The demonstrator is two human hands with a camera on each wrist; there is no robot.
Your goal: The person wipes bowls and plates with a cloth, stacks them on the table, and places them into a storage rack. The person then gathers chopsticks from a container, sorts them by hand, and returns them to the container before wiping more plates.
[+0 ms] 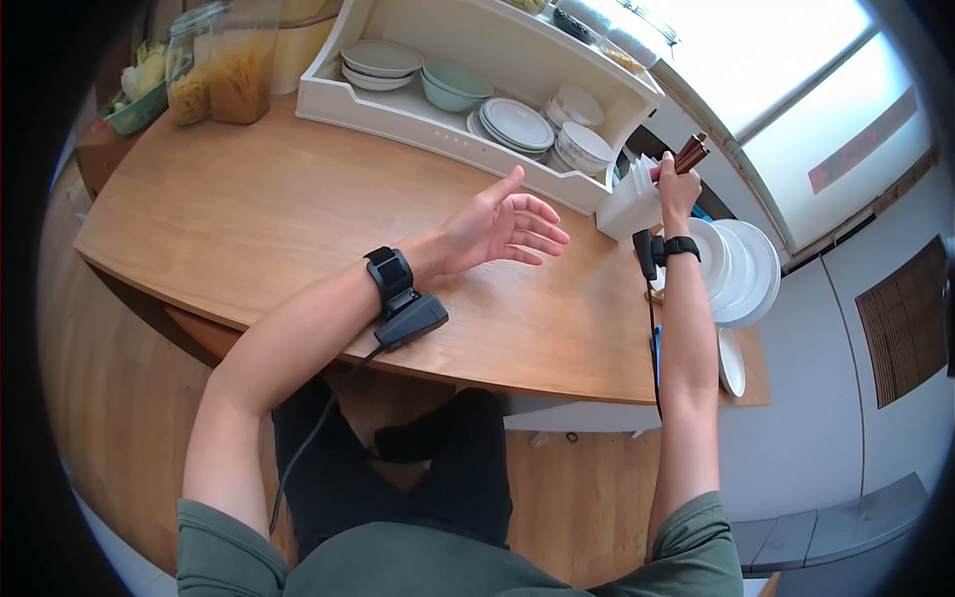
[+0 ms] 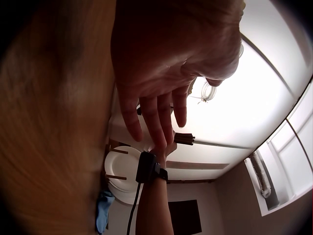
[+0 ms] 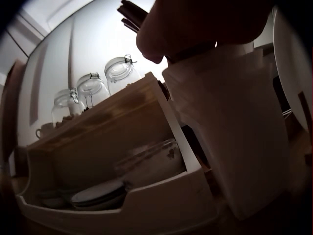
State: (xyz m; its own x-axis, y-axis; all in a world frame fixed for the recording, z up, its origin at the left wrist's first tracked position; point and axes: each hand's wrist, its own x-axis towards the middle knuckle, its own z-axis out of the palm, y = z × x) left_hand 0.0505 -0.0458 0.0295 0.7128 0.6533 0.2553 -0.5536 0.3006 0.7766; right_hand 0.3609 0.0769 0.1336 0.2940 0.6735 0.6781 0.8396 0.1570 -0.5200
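Observation:
My right hand [image 1: 678, 187] grips a bundle of dark brown chopsticks [image 1: 692, 152] at the table's far right, their ends sticking out past the fingers. Directly below that hand stands a white upright holder [image 1: 627, 207]. In the right wrist view the hand's underside is right at the rim of the holder [image 3: 234, 132], and the lower ends of the chopsticks are hidden. My left hand [image 1: 502, 227] hovers over the middle of the wooden table [image 1: 348, 199], fingers spread loosely and thumb up, holding nothing.
A white shelf unit [image 1: 398, 121] along the back holds stacked plates [image 1: 517, 124], green bowls [image 1: 455, 90] and patterned bowls [image 1: 585, 144]. White plates [image 1: 753, 269] stand in a rack beside my right wrist, with an oval dish [image 1: 732, 363] nearer. Pasta jars [image 1: 239, 85] stand back left.

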